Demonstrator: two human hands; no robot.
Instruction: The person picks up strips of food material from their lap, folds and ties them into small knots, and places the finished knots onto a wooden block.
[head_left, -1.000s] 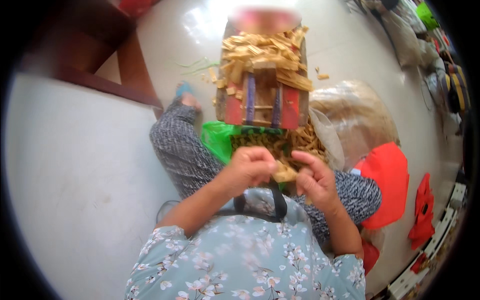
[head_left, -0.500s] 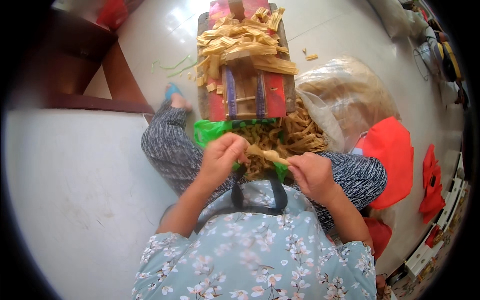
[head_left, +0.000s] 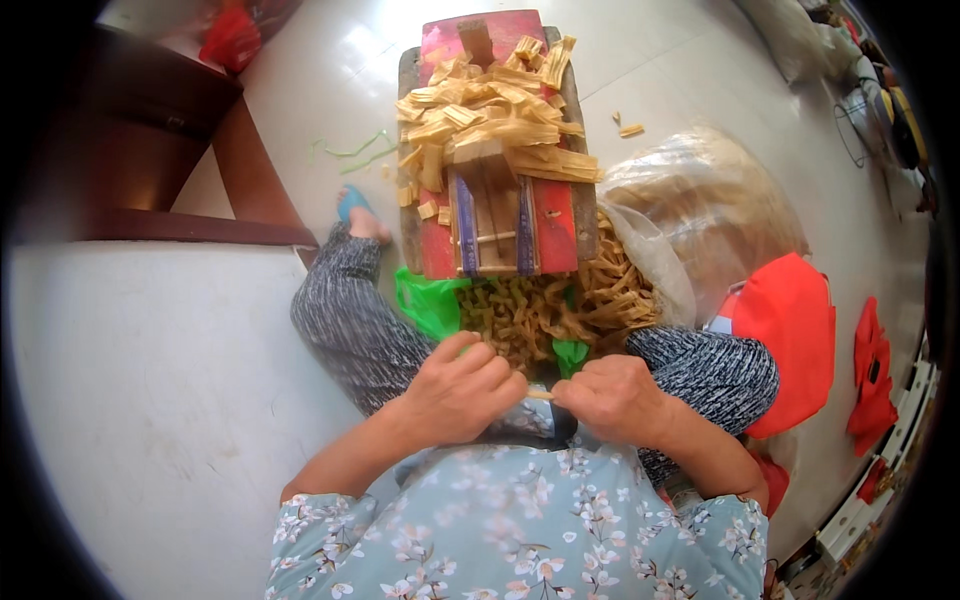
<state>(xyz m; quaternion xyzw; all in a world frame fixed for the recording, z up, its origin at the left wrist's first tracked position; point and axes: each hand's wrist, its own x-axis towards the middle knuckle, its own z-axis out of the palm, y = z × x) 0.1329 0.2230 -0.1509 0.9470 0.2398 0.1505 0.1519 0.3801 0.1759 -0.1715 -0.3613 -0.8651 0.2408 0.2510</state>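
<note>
In front of my lap, my left hand (head_left: 465, 390) and my right hand (head_left: 613, 398) are both closed on a thin tan strip (head_left: 540, 394), pulled taut between them. Beyond them a pile of curled brown pieces (head_left: 510, 320) lies in a green plastic bag (head_left: 425, 300). Above it is a red wooden board (head_left: 552, 225) with a slotted wooden block and purple side strips (head_left: 465, 230), heaped with pale yellow ribbed strips (head_left: 505, 115).
A large clear sack (head_left: 720, 190) of tan material is at the right, beside red bags (head_left: 785, 340) and a red cloth (head_left: 870, 380). A dark wooden cabinet (head_left: 160, 130) stands upper left, next to a white surface (head_left: 140, 370). Scattered scraps (head_left: 630, 130) lie on the floor.
Both hands have moved down toward my lap and closed more tightly around the strip, which was a looser, crumpled piece before and now looks thinner and straighter.
</note>
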